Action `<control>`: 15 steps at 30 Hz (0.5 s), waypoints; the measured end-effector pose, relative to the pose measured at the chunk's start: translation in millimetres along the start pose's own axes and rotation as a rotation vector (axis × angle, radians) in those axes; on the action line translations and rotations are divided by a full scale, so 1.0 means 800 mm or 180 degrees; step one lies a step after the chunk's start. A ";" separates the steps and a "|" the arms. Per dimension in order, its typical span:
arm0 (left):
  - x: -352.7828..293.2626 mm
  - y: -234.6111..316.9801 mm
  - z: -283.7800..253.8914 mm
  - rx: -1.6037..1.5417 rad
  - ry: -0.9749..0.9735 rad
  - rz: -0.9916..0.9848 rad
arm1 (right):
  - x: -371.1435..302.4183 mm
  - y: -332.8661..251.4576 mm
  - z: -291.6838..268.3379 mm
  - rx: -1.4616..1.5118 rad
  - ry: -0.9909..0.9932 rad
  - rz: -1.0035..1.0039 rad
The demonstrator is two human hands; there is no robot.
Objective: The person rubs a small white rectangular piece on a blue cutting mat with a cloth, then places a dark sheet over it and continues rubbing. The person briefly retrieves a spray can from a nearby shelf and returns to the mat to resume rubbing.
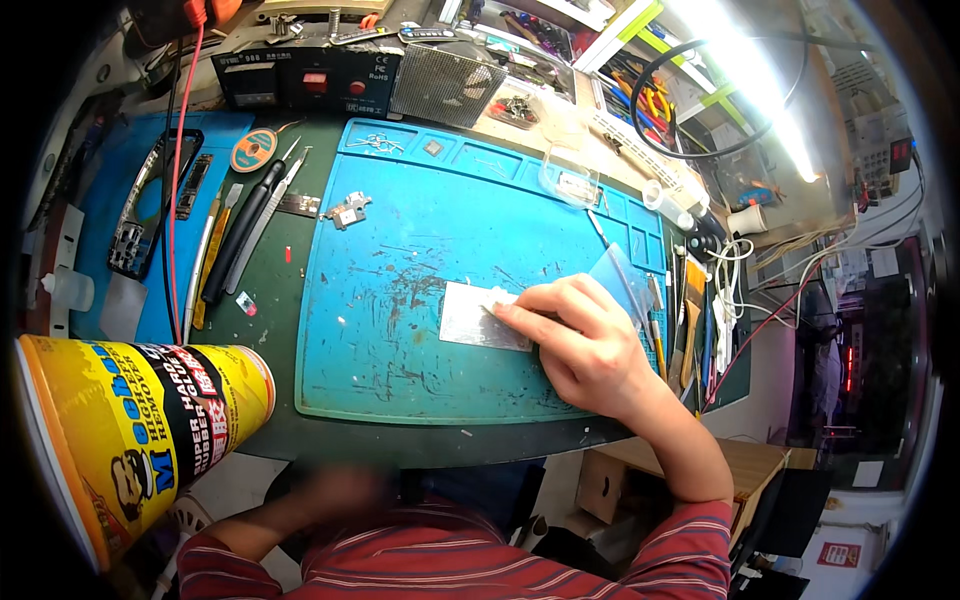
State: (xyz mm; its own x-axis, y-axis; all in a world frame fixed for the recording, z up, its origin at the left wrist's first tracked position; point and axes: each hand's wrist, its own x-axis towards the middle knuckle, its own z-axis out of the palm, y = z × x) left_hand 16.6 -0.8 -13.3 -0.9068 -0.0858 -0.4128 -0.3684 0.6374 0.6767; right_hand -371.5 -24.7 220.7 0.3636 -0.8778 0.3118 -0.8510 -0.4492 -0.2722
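Note:
My right hand (585,340) rests on the blue silicone work mat (400,330). Its fingertips are pinched together on the right edge of a small, scratched, grey metal plate (475,318) lying flat on the mat. A clear plastic sheet (615,272) sticks up just behind the hand. My left hand (335,490) is a blur below the table's front edge, close to my striped red sleeve; what it holds cannot be made out. A big yellow glue can (140,440) lies on its side at the lower left, near that arm.
Tweezers, a black-handled tool (240,235) and a solder wick spool (254,150) lie left of the mat. A phone frame (150,200) sits on a second blue mat. A small circuit part (347,210) lies on the mat's upper left. A power supply (305,80) stands behind; brushes and cables crowd the right edge.

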 end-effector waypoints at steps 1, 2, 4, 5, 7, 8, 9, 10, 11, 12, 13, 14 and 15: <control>-0.001 -0.005 0.007 0.0010 0.0063 0.0037 | -0.001 -0.001 0.001 -0.0078 -0.0019 0.0019; -0.001 -0.009 0.012 0.0020 0.0125 0.0075 | 0.000 -0.003 0.001 -0.0157 -0.0039 0.0039; -0.001 -0.006 0.009 0.0034 0.0036 0.0019 | -0.001 -0.005 0.003 -0.0283 -0.0081 0.0087; -0.001 -0.005 0.008 0.0042 -0.0009 -0.0007 | -0.002 -0.007 0.004 -0.0331 -0.0100 0.0118; 0.000 -0.007 0.013 -0.0011 0.0194 -0.0074 | 0.000 -0.011 0.003 -0.0369 -0.0107 0.0136; 0.001 -0.012 0.024 0.0067 0.0519 -0.0026 | 0.004 -0.015 -0.001 -0.0364 -0.0099 0.0127; 0.001 -0.017 0.035 0.0146 0.0845 0.0015 | 0.006 -0.018 -0.004 -0.0357 -0.0095 0.0121; 0.005 -0.029 0.052 0.0329 0.1398 0.0140 | 0.003 -0.016 -0.002 -0.0332 -0.0065 0.0040; 0.004 -0.038 0.069 0.0385 0.1666 0.0176 | -0.002 -0.012 0.000 -0.0306 -0.0034 -0.0043; 0.005 -0.040 0.074 0.0440 0.1935 0.0206 | -0.007 -0.008 0.002 -0.0277 -0.0007 -0.0124; 0.005 -0.042 0.079 0.0368 0.1919 0.0145 | -0.012 -0.004 0.000 -0.0261 -0.0064 -0.0098; 0.004 -0.044 0.083 0.0322 0.1892 0.0105 | -0.017 0.000 -0.004 -0.0246 -0.0120 -0.0073; 0.004 -0.044 0.083 0.0278 0.1854 0.0069 | -0.020 0.001 -0.006 -0.0225 -0.0175 -0.0036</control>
State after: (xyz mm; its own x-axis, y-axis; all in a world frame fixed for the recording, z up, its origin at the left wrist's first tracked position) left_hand 40.2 27.7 -79.0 -0.8863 -0.4627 0.0202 -0.3526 0.7023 0.6184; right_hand -379.7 -10.6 219.8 0.3918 -0.8815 0.2636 -0.8707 -0.4478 -0.2033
